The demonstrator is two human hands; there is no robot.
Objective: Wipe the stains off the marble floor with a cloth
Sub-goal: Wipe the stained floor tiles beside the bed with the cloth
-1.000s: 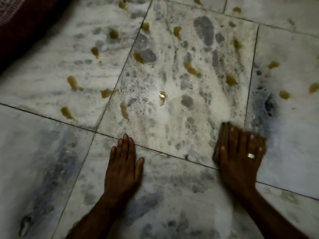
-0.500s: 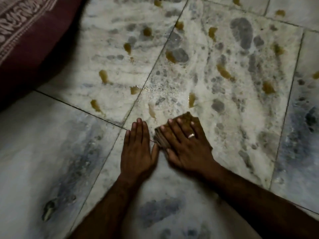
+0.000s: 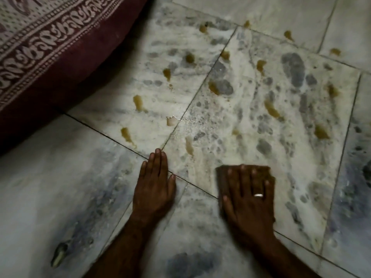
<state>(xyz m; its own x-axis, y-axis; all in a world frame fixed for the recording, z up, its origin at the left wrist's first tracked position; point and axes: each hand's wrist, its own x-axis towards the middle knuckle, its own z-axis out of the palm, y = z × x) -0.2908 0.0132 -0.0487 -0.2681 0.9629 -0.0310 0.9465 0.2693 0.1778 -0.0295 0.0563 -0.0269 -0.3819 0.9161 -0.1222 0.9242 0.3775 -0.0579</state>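
Upper left: a maroon bedspread (image 3: 50,47) with a pale printed border hangs over the marble floor (image 3: 60,187) and shades the tiles below it. Lower left tile: grey veining and one small dark mark (image 3: 59,253). Yellow-brown stains (image 3: 138,102) are scattered across the middle tiles, from just above the hands to the far joints; a wet glossy patch (image 3: 188,120) lies at the joint between two stained tiles. Centre: the left hand (image 3: 154,185) lies flat, palm down, on the floor across a tile joint, its fingers (image 3: 158,159) straight and pressed together, holding nothing. Right of it and apart from it: the right hand (image 3: 248,199) presses flat on a dark brown cloth (image 3: 222,173), fingers slightly spread over it, a ring (image 3: 258,195) on one finger. The cloth lies on the near edge of the stained central tile; its outline is blurred. Right edge: dark grey tiles.
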